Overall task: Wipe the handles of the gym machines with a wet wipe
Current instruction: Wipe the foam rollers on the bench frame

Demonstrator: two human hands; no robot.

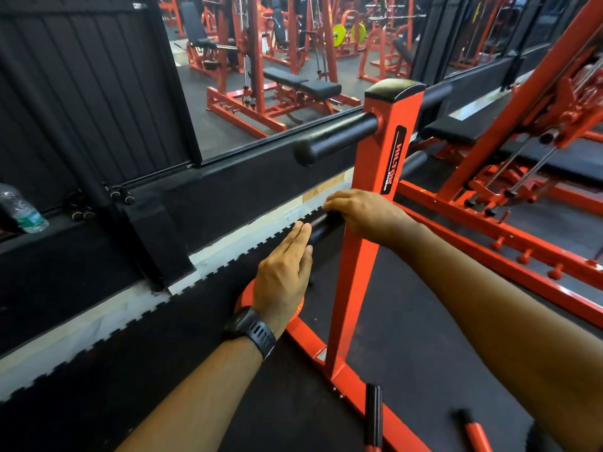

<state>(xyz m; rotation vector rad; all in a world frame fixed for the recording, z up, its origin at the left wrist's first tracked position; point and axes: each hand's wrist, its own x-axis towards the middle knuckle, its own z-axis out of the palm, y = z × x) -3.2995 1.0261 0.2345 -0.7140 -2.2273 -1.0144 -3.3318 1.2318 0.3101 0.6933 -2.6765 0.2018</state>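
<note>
Nearest the camera, two bare forearms reach forward, the left one wearing a dark watch (248, 328) at the wrist. The left hand (283, 270) is flat, its fingers (298, 237) straight and pressed together, their tips touching the free end of the lower handle (321, 228) and holding nothing. Just beyond, the right hand (367, 216) lies over the same black handle close to the orange post (354, 278) from which it juts, its fingers (332, 203) curled down over the top of the bar. No wet wipe shows anywhere; whether one is tucked under the right palm cannot be told. This looks like the wiping step on this bar, with the left hand steadying the end. The next move probably calls for the right hand to slide or twist along the bar toward its free end, and the flat left fingers would then have to give way. Higher on the post, a thicker padded upper handle (336, 138) seems the next surface to wipe. Farther off, a water bottle (23, 210) sits on the left ledge, and a wall mirror (228, 132) reflects more orange machines.
</note>
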